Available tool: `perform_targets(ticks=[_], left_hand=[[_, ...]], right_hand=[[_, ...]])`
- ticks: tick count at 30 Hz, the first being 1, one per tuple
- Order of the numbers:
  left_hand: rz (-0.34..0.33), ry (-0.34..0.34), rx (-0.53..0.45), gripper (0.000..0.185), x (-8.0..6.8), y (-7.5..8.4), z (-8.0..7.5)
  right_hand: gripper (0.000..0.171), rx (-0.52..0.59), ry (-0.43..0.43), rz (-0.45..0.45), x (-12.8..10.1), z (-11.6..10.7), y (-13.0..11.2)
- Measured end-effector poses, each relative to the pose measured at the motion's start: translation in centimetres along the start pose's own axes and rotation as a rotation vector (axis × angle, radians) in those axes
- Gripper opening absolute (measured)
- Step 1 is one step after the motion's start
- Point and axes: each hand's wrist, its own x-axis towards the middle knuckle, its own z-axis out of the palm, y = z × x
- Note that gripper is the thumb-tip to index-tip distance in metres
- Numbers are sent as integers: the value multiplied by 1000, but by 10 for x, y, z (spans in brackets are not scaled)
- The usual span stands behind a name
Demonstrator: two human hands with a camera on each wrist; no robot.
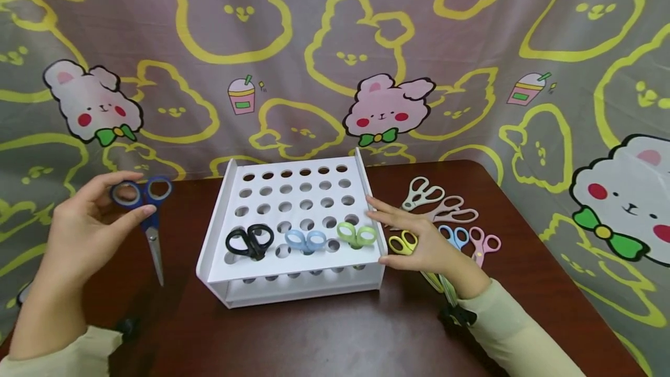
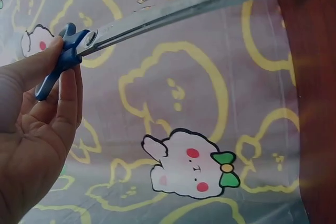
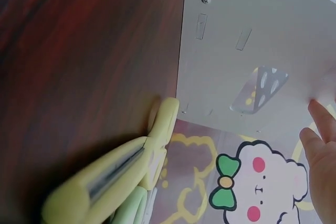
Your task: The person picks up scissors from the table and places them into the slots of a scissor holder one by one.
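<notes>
My left hand point(image 1: 138, 194) is raised at the left of the table and pinches the handles of blue scissors point(image 1: 149, 202), whose blades point down. The left wrist view shows the same hand point(image 2: 58, 66) and the steel blades of the blue scissors point(image 2: 157, 14). A white rack point(image 1: 214, 214) with rows of holes stands in the middle. Black scissors point(image 1: 250, 241), light-blue scissors point(image 1: 306, 240) and green scissors point(image 1: 357, 234) stand in its front row. My right hand point(image 1: 387, 231) lies with straight fingers point(image 3: 323, 129) against the rack's right wall point(image 3: 252, 51), over yellow scissors point(image 1: 403, 243) point(image 3: 115, 174) lying on the table.
Right of the rack, several more scissors lie on the brown table point(image 1: 324, 330): a grey-green pair point(image 1: 423, 192), a beige pair point(image 1: 452, 209), a blue pair point(image 1: 454, 236) and a pink pair point(image 1: 484, 243). A rabbit-print cloth point(image 1: 335, 45) hangs behind.
</notes>
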Motion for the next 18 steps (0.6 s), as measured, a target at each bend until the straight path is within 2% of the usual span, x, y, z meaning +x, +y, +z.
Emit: perform_targets(ticks=[9,15,18], left_hand=[[25,92,-116,57,3,14,1],[122,165,-190,51,6,18,5],[141,209,-219,49,7,20,5]], right_hand=[[73,21,6,2,1,2,1],[72,22,12,1,0,1,1],[73,22,4,11,1,1,1]])
